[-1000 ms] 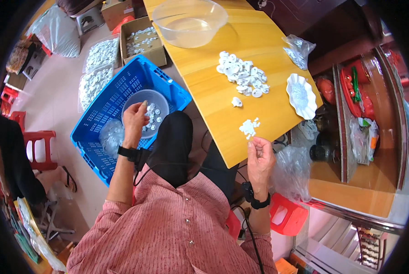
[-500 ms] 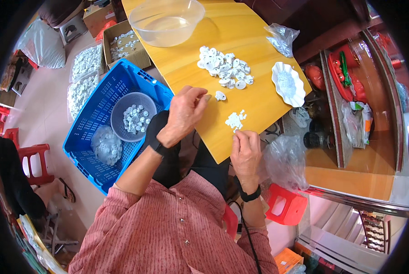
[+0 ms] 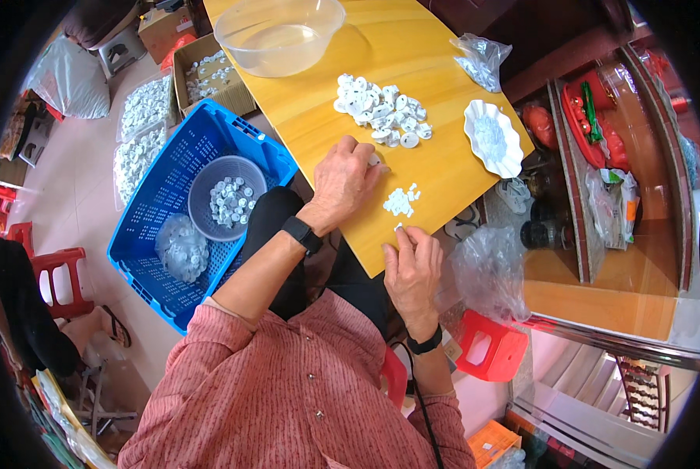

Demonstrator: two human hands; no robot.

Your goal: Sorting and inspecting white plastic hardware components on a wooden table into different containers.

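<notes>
On the yellow wooden table, my left hand has its fingers closed around a small white round plastic piece; only part of it shows. Beyond that hand lies a heap of similar white round pieces. My right hand is at the near table edge, thumb apart from the index finger. Its index fingertip touches a tiny white bit, just short of a little pile of tiny white bits. To the right stands a scalloped white dish holding small translucent pieces.
A clear plastic basin and a bag of small parts sit on the table. At left, a blue crate holds a grey basket of white pieces. A red stool and a clear bag are at right.
My left hand has moved right and taken hold of the lone white round piece. My right hand has shifted slightly left, and its thumb has parted from the index finger.
</notes>
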